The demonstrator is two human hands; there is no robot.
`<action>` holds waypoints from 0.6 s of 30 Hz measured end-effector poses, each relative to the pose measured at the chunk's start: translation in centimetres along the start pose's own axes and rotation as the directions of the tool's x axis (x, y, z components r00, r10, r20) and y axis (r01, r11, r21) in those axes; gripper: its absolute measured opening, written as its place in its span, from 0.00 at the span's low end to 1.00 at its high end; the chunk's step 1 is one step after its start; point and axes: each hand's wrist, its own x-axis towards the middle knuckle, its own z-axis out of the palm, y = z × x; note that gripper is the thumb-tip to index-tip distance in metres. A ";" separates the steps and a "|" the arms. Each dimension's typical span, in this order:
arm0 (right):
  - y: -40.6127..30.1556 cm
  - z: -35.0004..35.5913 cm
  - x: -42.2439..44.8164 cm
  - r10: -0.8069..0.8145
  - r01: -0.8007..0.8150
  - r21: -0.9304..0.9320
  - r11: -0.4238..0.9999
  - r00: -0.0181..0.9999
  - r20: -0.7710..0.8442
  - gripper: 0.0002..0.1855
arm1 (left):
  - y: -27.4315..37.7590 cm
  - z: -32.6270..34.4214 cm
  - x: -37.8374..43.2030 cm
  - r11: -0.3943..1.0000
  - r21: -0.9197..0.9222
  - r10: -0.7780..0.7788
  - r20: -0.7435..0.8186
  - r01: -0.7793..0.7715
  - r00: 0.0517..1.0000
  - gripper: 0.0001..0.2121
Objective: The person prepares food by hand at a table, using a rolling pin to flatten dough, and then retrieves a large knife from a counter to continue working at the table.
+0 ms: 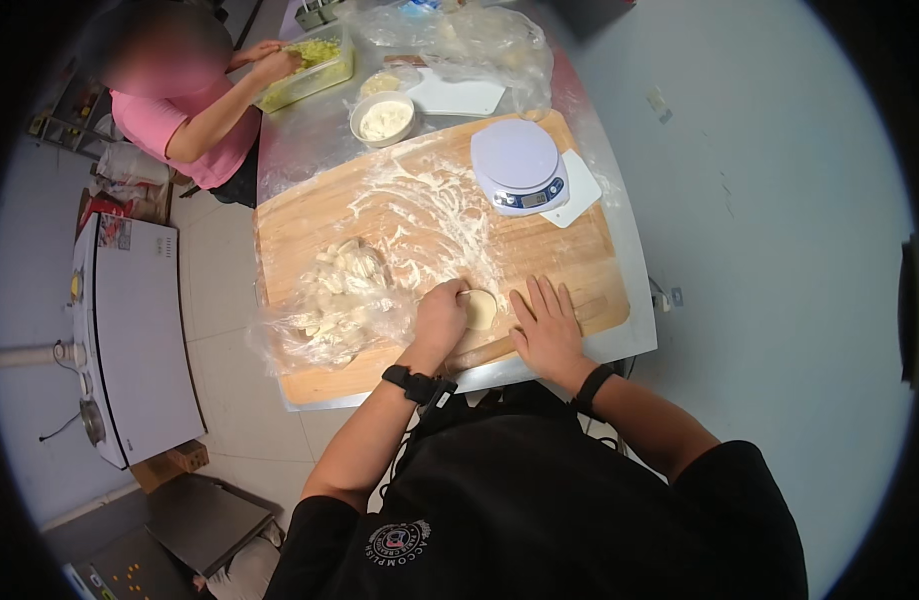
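My left hand [438, 321] pinches the left edge of a flat, round dough wrapper [482, 310], which lies on the floured wooden board [309, 217]. Just to the right, my right hand [551, 330] is laid palm down with its fingers spread. A wooden rod, seemingly a rolling pin [489, 354], lies along the board's near edge and runs towards my right palm; its contact with the palm is hidden. Left of my left hand, a clear plastic bag [377, 311] partly covers a heap of small dough pieces [347, 266].
A digital kitchen scale [516, 161] rests at the board's far right over a white plastic sheet [579, 191]. Beyond the board are a bowl of flour [384, 120], plastic bags [489, 37] and a white board [456, 94]. Far left, a person in pink reaches into a tub of chopped greens [317, 71].
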 end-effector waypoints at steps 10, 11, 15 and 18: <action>1.5 -0.4 10.5 0.035 -0.036 -0.004 0.999 0.996 -0.084 0.33 | 1.6 0.1 0.2 0.984 0.128 0.113 0.086 -0.124 0.990 0.10; 1.4 -0.2 10.8 0.038 -0.041 -0.023 0.999 0.994 -0.105 0.33 | 1.5 0.0 0.3 0.985 0.129 0.106 0.083 -0.116 0.991 0.10; 0.1 1.0 4.1 0.027 -0.031 -0.045 0.999 0.997 -0.072 0.34 | -0.7 0.4 0.1 0.989 0.130 0.052 0.099 -0.064 0.994 0.14; -0.4 0.4 -0.8 0.004 -0.004 -0.004 1.000 1.000 0.023 0.34 | -0.8 0.5 -0.9 1.000 -0.001 0.008 -0.059 -0.008 0.998 0.14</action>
